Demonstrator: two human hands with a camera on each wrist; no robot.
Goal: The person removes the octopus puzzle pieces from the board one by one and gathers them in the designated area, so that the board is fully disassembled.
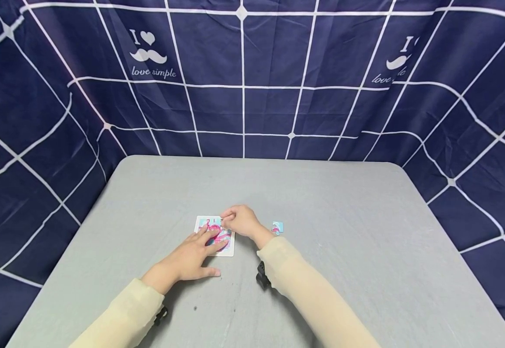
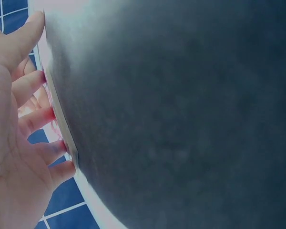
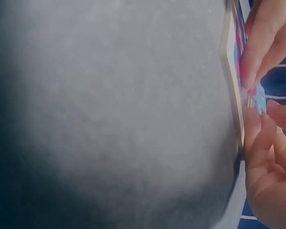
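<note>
A small jigsaw puzzle (image 1: 223,245) in a white-rimmed tray, with a pink and light-blue picture, lies on the table. My left hand (image 1: 188,257) rests on it from the lower left, fingers spread and fingertips on the picture; the thumb lies on the table beside it. At the upper right corner of the tray is my right hand (image 1: 243,221). In the right wrist view, its thumb and fingers pinch a light-blue puzzle piece (image 3: 260,98), tilted up over the picture and partly hidden by the fingers.
A loose puzzle piece (image 1: 277,227), light blue with pink, lies on the grey table (image 1: 322,193) just right of my right wrist. Dark blue cloth (image 1: 270,111) with white lines hangs behind the table and along both sides.
</note>
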